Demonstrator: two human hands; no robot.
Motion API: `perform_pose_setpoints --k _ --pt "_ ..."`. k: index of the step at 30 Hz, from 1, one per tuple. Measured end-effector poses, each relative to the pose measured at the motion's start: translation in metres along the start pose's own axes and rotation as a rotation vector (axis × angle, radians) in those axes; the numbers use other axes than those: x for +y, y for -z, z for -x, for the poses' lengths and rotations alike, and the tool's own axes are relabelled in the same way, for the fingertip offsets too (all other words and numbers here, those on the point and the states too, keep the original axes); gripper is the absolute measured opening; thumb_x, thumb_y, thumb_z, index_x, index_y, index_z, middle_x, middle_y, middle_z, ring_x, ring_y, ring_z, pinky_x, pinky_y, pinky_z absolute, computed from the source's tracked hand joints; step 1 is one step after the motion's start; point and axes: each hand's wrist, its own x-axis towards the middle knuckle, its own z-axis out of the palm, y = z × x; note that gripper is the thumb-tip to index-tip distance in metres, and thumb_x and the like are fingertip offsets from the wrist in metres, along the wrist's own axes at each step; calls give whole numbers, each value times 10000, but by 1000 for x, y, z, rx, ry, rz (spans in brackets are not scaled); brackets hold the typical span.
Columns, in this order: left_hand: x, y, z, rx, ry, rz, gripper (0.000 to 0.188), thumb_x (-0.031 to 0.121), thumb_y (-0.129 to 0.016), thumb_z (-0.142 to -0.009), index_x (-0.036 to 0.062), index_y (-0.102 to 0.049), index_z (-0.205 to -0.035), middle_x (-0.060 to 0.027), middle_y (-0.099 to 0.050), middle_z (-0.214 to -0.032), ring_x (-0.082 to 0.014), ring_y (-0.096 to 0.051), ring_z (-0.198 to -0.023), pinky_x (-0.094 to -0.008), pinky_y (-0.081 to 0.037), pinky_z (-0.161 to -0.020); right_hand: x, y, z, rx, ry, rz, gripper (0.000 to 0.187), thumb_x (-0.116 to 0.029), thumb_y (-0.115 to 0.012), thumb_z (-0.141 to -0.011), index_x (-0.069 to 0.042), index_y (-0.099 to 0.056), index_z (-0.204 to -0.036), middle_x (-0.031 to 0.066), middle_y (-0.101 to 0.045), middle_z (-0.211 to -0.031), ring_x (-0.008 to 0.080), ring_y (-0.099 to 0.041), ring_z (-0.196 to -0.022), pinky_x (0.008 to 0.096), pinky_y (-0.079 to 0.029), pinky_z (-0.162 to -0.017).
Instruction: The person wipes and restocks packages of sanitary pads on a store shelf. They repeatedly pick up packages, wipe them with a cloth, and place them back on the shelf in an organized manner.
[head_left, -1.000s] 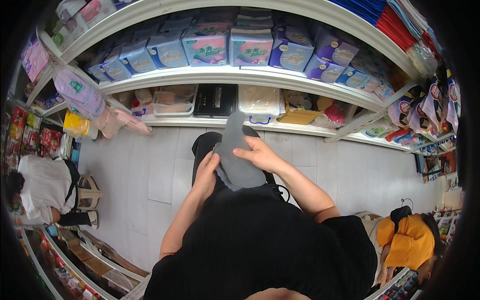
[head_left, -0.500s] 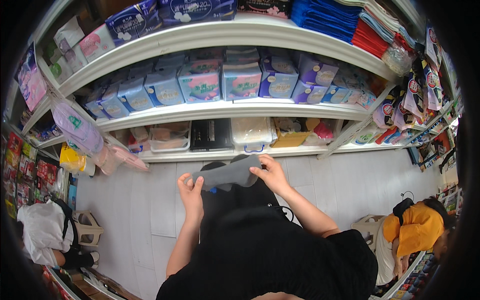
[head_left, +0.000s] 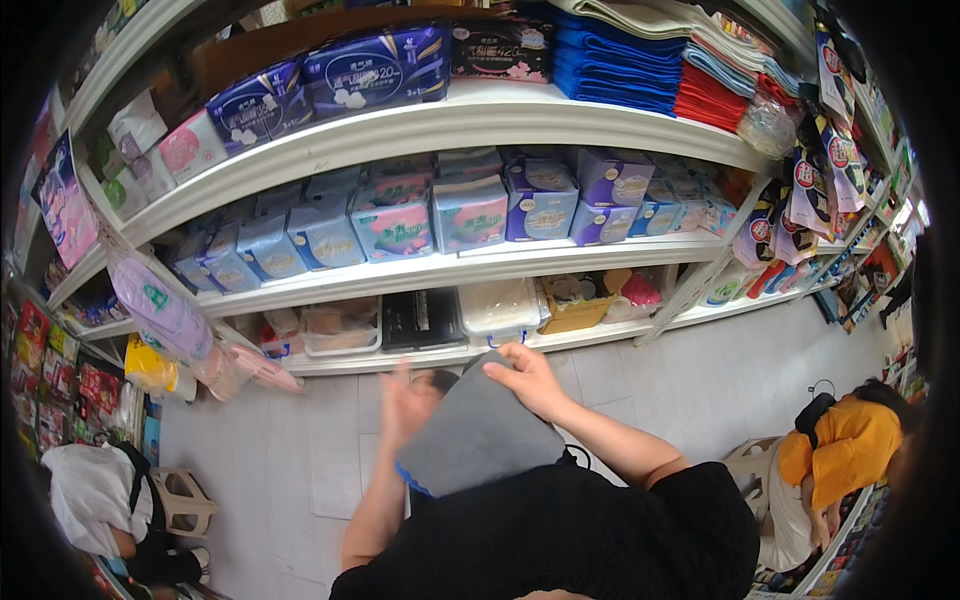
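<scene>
A grey cloth [head_left: 480, 430] with a blue edging at its lower left hangs spread out in front of my body. My right hand [head_left: 530, 380] pinches its upper corner, the thumb on the near face. Beside the cloth's left side is my left hand [head_left: 405, 405], smeared by motion. Its fingers point upward, and whether they touch the cloth is unclear.
White shelves [head_left: 440, 270] ahead hold tissue packs [head_left: 390, 218] and folded blue towels [head_left: 615, 72]. Storage bins [head_left: 495, 308] line the bottom shelf. People sit on either side, one in a white top [head_left: 90, 490], one in an orange top [head_left: 845, 455].
The grey cloth, earlier a narrow strip stretched between both hands, now hangs open as a broad sheet. My left hand has come off its left end; the right still grips it.
</scene>
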Motion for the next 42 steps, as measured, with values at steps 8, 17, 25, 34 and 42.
perform_pose_setpoints --k 8,17,25,34,42 --pt "-39 -26 18 57 337 142 740 630 -274 -869 64 -332 -1343 -123 -446 -1283 -262 -442 -1165 -400 -359 -978 -26 42 -59 -45 199 939 245 -188 -624 -804 -32 -555 -979 74 -603 -846 183 -585 -798 296 -473 -720" --pt "-21 -8 68 210 265 104 684 589 -311 -876 61 -369 -1306 -118 -475 -1240 -262 -467 -1124 -395 -379 -945 -256 5 -227 358 1089 980 669 -326 -712 -691 3 -442 -1208 199 -492 -1128 280 -533 -1001 337 -434 -855" --pt "-18 4 95 285 185 118 634 554 -345 -883 58 -401 -1273 -113 -502 -1201 -262 -489 -1087 -390 -396 -916 -269 -28 -267 35 609 583 675 -263 -749 -700 43 -427 -1209 189 -572 -1086 255 -580 -980 364 -452 -890" --pt "-13 3 68 264 82 93 578 513 -382 -890 54 -438 -1237 -108 -531 -1158 -262 -514 -1046 -385 -416 -884 -295 -8 -219 341 1167 330 254 -109 -693 -727 -9 -564 -921 51 -590 -789 133 -547 -693 266 -446 -617" --pt "1 9 73 361 -184 -15 529 478 -416 -896 51 -471 -1204 -103 -558 -1120 -263 -536 -1010 -380 -433 -855 -69 37 -40 314 416 296 403 -180 -688 -777 -11 -489 -1084 78 -578 -958 130 -562 -826 267 -472 -741"
